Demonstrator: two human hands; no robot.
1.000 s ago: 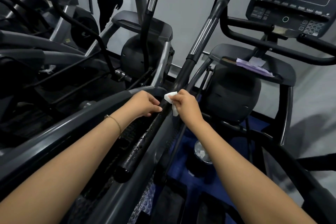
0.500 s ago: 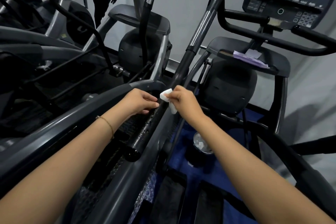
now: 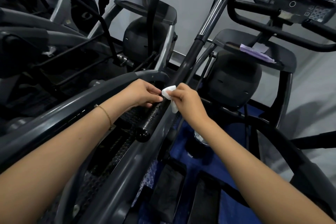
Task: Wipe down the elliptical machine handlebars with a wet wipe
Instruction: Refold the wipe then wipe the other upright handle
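Where one handlebar (image 3: 157,116) slants, right hand (image 3: 190,102) pinching one wipe (image 3: 169,92), left hand (image 3: 143,93) alongside.

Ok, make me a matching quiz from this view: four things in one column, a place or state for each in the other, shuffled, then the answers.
1 wet wipe
2 bracelet
3 purple packet
4 handlebar

A on the left wrist
B black, beaded with droplets
C held in the right hand
D on a machine's shelf

Pairs: 1-C, 2-A, 3-D, 4-B

Handlebar (image 3: 190,56) top beyond upper edge
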